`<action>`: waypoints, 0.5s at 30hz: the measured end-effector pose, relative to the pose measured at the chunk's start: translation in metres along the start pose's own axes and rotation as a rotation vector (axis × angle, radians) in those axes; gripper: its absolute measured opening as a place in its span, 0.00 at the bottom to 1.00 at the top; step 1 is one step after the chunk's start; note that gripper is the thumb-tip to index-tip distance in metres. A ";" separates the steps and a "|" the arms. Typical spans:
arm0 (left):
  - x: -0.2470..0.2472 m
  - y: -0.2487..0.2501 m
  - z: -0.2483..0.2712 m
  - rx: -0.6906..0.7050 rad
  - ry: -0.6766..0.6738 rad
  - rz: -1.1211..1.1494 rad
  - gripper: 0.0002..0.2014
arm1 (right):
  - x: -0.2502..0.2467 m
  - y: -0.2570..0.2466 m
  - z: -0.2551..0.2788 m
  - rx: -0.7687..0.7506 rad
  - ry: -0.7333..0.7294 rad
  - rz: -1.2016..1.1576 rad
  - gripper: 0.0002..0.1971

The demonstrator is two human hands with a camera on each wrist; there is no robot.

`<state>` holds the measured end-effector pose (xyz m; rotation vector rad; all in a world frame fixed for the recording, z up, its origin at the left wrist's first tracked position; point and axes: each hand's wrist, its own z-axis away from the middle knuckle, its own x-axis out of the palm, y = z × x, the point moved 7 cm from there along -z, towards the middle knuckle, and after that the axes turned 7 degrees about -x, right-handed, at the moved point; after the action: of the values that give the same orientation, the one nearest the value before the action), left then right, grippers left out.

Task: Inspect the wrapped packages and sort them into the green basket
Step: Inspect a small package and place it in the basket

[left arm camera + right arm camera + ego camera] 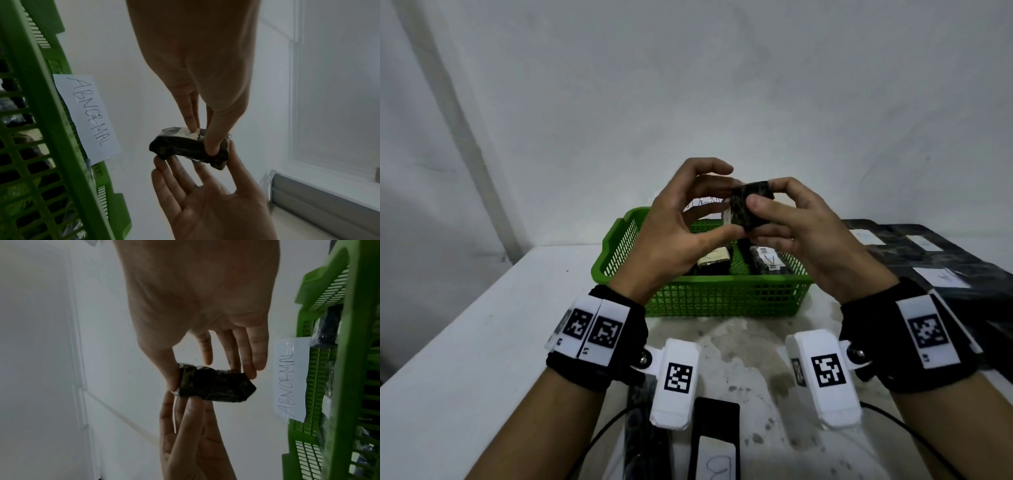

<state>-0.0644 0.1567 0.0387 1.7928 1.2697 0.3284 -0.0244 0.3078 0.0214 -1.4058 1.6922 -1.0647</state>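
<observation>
A small package [743, 209] in black wrap hangs in the air above the green basket [722, 298]. My left hand [722, 205] pinches its left end between thumb and fingers. My right hand [767, 198] grips its right side, thumb on the near face. In the left wrist view, a pale label shows on the package [185, 146] under my left hand [203, 139]. In the right wrist view, my right hand [211, 378] spans the package [216, 386]. Two wrapped packages [714, 262] [767, 260] lie inside the basket.
A paper label reading ABNORMAL [88, 116] is taped to the basket's far wall. Several black wrapped packages with white labels [928, 260] lie on the table to the right. Another labelled black package [714, 445] lies at the near edge. The white table [482, 342] meets the wall behind.
</observation>
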 end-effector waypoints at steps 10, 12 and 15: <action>-0.016 -0.021 -0.001 -0.204 0.088 0.045 0.15 | 0.002 -0.001 0.005 0.063 -0.120 -0.280 0.25; -0.020 -0.021 -0.001 -0.214 0.127 0.064 0.15 | -0.008 -0.005 0.000 -0.036 -0.045 -0.094 0.20; -0.025 -0.022 -0.001 -0.216 0.115 0.074 0.15 | -0.022 -0.027 0.002 -0.285 0.017 0.255 0.19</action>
<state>-0.0896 0.1376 0.0283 1.6580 1.1992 0.5946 -0.0072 0.3274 0.0448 -1.3058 2.0336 -0.7180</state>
